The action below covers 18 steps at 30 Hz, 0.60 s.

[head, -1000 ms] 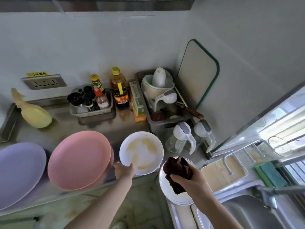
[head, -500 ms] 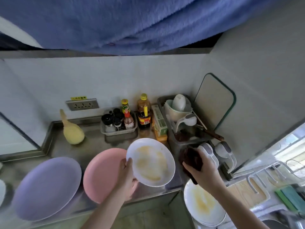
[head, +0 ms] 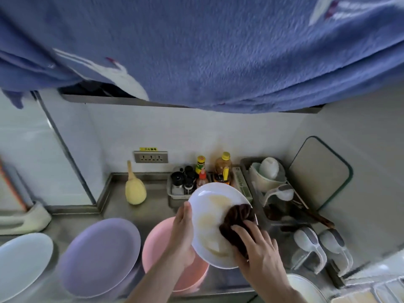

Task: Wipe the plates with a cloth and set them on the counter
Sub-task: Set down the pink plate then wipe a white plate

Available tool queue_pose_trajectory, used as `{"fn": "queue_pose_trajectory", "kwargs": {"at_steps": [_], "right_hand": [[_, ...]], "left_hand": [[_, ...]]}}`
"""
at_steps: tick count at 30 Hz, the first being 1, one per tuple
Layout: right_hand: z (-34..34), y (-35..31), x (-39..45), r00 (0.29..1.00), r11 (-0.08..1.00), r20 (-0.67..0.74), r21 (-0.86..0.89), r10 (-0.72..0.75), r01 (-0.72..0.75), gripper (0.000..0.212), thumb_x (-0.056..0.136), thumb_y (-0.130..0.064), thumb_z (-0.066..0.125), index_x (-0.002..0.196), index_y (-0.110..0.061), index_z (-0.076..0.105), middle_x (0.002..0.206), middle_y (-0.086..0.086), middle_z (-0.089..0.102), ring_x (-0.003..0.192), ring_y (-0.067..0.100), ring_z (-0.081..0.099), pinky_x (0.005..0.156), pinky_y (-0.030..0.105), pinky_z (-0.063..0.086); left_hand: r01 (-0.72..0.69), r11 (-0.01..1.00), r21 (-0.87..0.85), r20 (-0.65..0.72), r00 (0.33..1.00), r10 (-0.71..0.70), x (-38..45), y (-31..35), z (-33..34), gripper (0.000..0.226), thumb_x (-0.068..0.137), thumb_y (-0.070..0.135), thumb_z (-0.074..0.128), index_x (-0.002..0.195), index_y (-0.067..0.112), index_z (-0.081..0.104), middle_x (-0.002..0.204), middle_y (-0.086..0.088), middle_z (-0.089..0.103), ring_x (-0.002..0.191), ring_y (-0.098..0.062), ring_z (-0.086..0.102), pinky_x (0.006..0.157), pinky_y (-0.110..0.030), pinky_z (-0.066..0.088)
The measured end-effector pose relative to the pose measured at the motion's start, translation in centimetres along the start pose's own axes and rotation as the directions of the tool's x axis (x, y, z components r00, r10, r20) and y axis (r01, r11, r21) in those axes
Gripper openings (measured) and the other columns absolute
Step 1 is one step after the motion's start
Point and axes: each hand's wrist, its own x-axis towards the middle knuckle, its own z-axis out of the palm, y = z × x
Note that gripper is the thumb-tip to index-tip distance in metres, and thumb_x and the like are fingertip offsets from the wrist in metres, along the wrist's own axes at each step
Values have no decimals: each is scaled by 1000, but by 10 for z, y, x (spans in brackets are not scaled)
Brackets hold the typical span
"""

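Head view: the left hand point(head: 182, 234) grips the white plate point(head: 211, 224) by its left rim, thumb lying along the edge, and holds it tilted in the air above the steel desk point(head: 118, 206). The right hand point(head: 258, 248) presses a dark brown cloth point(head: 238, 224) flat against the plate's right side, fingers spread over it; yellowish smears cover the plate's middle. Under the raised plate a pink plate point(head: 157, 243) lies on the desk, with a purple plate point(head: 100, 256) just beside it on the left and a pale blue plate point(head: 21, 263) at the frame's left edge. Another white plate point(head: 306, 289) shows at the bottom right. Bare desk lies open behind the purple plate, up to a yellow scoop point(head: 135, 190). Close behind the held plate stands a tray of bottles point(head: 196, 180), and a dish rack point(head: 275, 193) crowds its right. Blue fabric point(head: 218, 51) hangs across the top.
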Motion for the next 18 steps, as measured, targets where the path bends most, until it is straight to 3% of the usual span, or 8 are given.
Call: {"fn": "queue_pose_trajectory", "kwargs": {"at_steps": [3, 5, 7, 11, 14, 16, 18], "right_hand": [[-5, -18, -10, 996, 991, 11, 98, -87, 86, 47, 68, -38, 55, 115, -41, 53, 118, -12, 59, 81, 17, 62, 64, 32, 46], [-3, -32, -11, 985, 967, 4, 187, -175, 171, 57, 71, -32, 56, 127, -41, 47, 121, -15, 57, 85, 15, 60, 69, 32, 49], [2, -45, -6, 978, 953, -12, 223, -208, 205, 58, 80, -33, 56, 137, -36, 41, 125, -11, 54, 88, 16, 57, 71, 34, 52], [7, -54, 18, 980, 974, -22, 105, -198, 199, 46, 95, -48, 39, 140, -36, 37, 136, -6, 46, 105, 23, 52, 85, 40, 50], [-4, -47, 31, 967, 961, 27, 119, -255, 250, 45, 98, -52, 23, 142, -43, 28, 146, -12, 34, 122, 25, 38, 102, 44, 34], [-15, -44, 38, 957, 955, 2, 77, -289, 287, 47, 97, -55, 17, 141, -45, 30, 145, -14, 37, 124, 27, 37, 105, 48, 31], [-21, -42, 46, 955, 956, -45, -19, -292, 291, 45, 95, -51, 30, 139, -42, 36, 142, -11, 44, 121, 31, 44, 100, 52, 38]], "left_hand": [[71, 996, -58, -15, 997, -72, 6, 4, 4, 50, 97, 54, 37, 119, 16, 60, 111, -18, 70, 96, -35, 68, 80, -47, 57], [126, 989, -77, 1, 992, -127, 5, 7, 10, 53, 95, 56, 40, 116, 12, 60, 106, -20, 70, 90, -34, 68, 73, -41, 56], [146, 987, -70, 86, 986, -139, 4, 6, 17, 60, 92, 61, 40, 116, 12, 64, 103, -18, 73, 92, -32, 71, 80, -41, 56], [184, 978, -101, 209, 965, -160, -11, 17, 28, 56, 94, 57, 39, 90, 7, 63, 72, -6, 68, 71, -19, 61, 66, -30, 50], [171, 978, -121, 284, 950, -131, -28, 41, 33, 58, 93, 53, 42, 74, 3, 63, 48, -7, 67, 68, -20, 60, 64, -26, 47], [189, 971, -147, 290, 947, -140, -32, 47, 35, 55, 95, 51, 42, 79, 3, 64, 54, -9, 71, 73, -22, 62, 66, -28, 50], [188, 968, -165, 292, 947, -134, -25, 41, 36, 54, 96, 50, 41, 98, 2, 66, 83, -14, 72, 89, -26, 63, 80, -34, 49]]}}
